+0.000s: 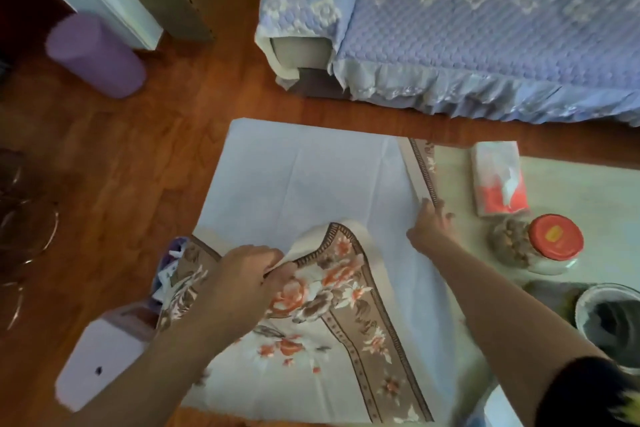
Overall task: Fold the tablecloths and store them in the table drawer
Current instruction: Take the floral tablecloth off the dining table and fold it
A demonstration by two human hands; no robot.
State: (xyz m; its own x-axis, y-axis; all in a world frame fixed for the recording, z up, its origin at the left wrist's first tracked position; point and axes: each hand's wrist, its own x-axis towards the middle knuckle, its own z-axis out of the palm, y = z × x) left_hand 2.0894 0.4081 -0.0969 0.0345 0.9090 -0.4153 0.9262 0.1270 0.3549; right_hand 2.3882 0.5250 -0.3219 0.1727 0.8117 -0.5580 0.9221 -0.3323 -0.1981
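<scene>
Tablecloth (311, 184), floral side partly turned under its plain white back, lies spread over the table (571, 184). Nearest, the left hand (242, 282) pinches a lifted, curled-over flowered edge, and a white box (100, 360) sits low at the left. Farther on, the right hand (429, 229) presses flat, fingers straight, on the cloth's right fold. Just right stand 1 red-lidded jar (540, 243) and a tissue pack (498, 177), crowding that edge. Beyond are a quilted purple sofa (485, 28) and a purple cylinder (95, 55) on the wood floor.
</scene>
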